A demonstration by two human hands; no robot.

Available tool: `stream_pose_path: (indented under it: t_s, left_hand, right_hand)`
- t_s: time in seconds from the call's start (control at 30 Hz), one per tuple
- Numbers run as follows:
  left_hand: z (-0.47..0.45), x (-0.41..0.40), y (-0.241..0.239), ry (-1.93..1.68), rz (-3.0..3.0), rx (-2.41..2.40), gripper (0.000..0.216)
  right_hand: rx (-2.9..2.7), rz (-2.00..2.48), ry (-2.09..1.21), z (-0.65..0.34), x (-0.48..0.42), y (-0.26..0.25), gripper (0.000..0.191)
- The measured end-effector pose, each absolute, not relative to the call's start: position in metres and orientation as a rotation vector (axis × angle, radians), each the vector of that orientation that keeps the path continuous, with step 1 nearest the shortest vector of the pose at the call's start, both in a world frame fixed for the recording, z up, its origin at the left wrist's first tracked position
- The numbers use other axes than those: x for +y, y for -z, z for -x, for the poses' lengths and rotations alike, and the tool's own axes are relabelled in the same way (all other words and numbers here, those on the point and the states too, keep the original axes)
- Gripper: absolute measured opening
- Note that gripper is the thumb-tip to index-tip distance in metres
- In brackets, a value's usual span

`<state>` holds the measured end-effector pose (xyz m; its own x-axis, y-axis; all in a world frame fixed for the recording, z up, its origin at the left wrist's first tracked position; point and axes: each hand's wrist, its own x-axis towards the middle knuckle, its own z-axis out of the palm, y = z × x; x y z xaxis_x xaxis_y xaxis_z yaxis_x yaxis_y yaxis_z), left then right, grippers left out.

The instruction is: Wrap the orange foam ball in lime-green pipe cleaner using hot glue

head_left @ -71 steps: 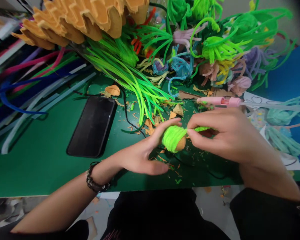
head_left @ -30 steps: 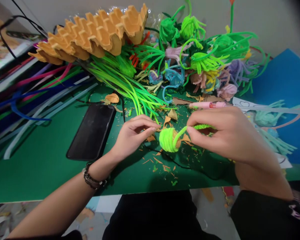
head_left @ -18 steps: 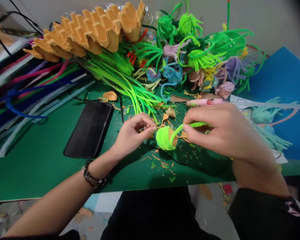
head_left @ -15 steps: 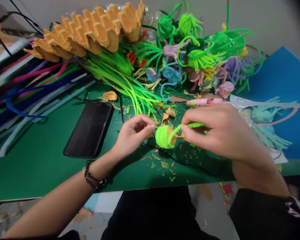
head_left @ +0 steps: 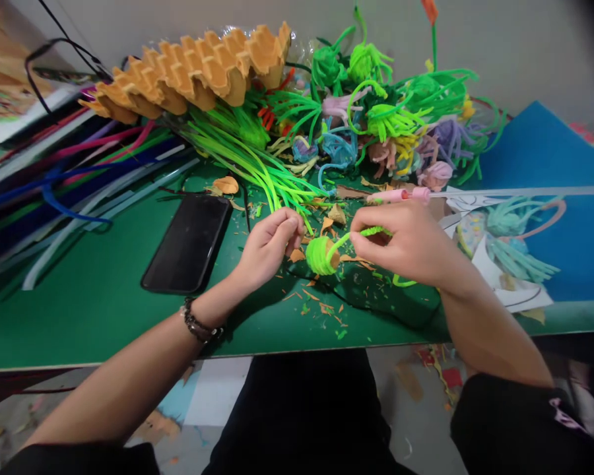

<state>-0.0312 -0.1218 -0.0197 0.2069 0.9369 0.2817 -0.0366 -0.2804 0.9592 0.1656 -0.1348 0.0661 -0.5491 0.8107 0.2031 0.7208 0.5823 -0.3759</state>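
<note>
A small egg-carton cup (head_left: 334,253) is wound round with bright green pipe cleaner (head_left: 319,256). One length of that pipe cleaner runs up from the cup into my right hand (head_left: 400,241), pinched between thumb and fingertips, with its tail passing beneath the palm. My left hand (head_left: 273,245) is closed just left of the wound cup, thumb over curled fingers. Whatever those fingers hold, if anything, is hidden. Behind my hands lies a bundle of green pipe cleaners (head_left: 257,168).
A black phone (head_left: 187,243) lies left on the green table (head_left: 94,323). An egg carton (head_left: 193,72) rests at the back beside pipe-cleaner flowers (head_left: 339,142). A pink glue gun-like tool (head_left: 393,196), blue sheet (head_left: 529,165) and paper cutouts (head_left: 515,284) lie right. Scraps (head_left: 327,308) litter the front.
My left fingers have curled in from a pinch beside the cup. The right hand still pinches the pipe cleaner, whose loose tail now shows under it. The view has shifted slightly.
</note>
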Motion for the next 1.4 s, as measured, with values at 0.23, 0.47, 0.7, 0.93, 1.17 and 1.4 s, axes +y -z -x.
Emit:
stream_pose_path:
  t_s: [0.23,0.47,0.7,0.93,1.17,1.4]
  left_hand:
    - [0.033,-0.114,0.038,-1.282,-1.604,0.990,0.011]
    - [0.038,-0.109,0.043,-1.400,-1.637,1.045,0.008]
    - [0.046,-0.102,0.051,-1.430,-1.684,1.149,0.019]
    - [0.048,-0.097,0.058,-1.378,-1.734,1.287,0.028]
    - [0.056,-0.094,0.055,-1.659,-1.567,1.474,0.031]
    - [0.055,-0.092,0.055,-1.568,-1.631,1.487,0.032]
  right_hand:
    - [-2.358,1.304,-0.298,-0.164,-0.152,-0.057,0.017]
    - [-2.239,1.383,-0.236,-0.161,-0.173,-0.061,0.016]
    - [-2.114,1.488,-0.232,-0.155,-0.179,-0.062,0.016]
    - [-1.988,1.559,-0.158,-0.147,-0.180,-0.061,0.017]
    - [-1.912,1.582,-0.123,-0.142,-0.176,-0.059,0.020]
    - [-1.875,1.607,-0.119,-0.135,-0.168,-0.052,0.017]
